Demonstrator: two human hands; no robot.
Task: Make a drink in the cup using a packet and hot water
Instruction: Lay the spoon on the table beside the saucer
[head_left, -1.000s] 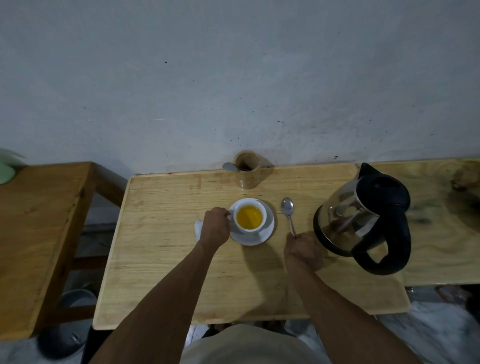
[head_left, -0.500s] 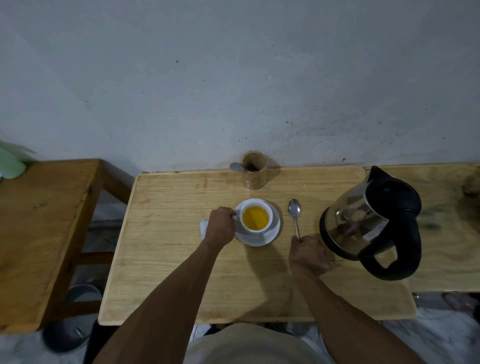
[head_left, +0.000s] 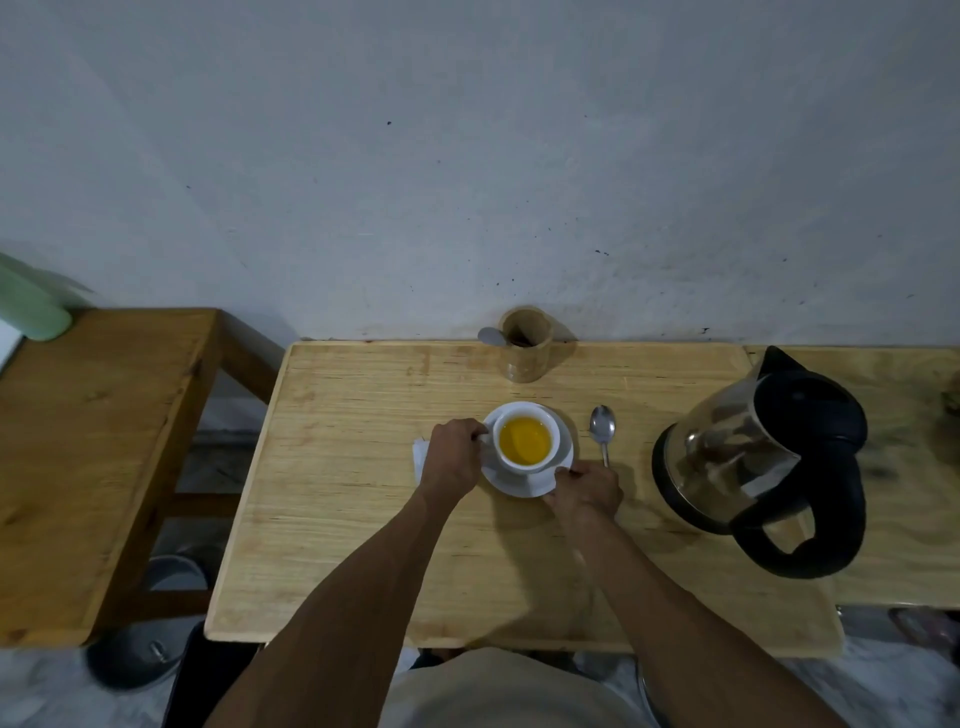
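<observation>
Cup (head_left: 524, 441) of yellow drink sat on its saucer (head_left: 540, 480), mid-table | my left hand (head_left: 453, 457) pinched the cup's handle | my right hand (head_left: 587, 488) pinched the saucer's near-right rim | spoon (head_left: 602, 428) lay just right of the saucer | kettle (head_left: 763, 467) farther right | white packet (head_left: 418, 457) left of the saucer, partly under my hand

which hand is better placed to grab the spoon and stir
Right. The right hand is at the saucer's near right rim, just below the spoon handle. The left hand is across the cup, at its handle side.
</observation>
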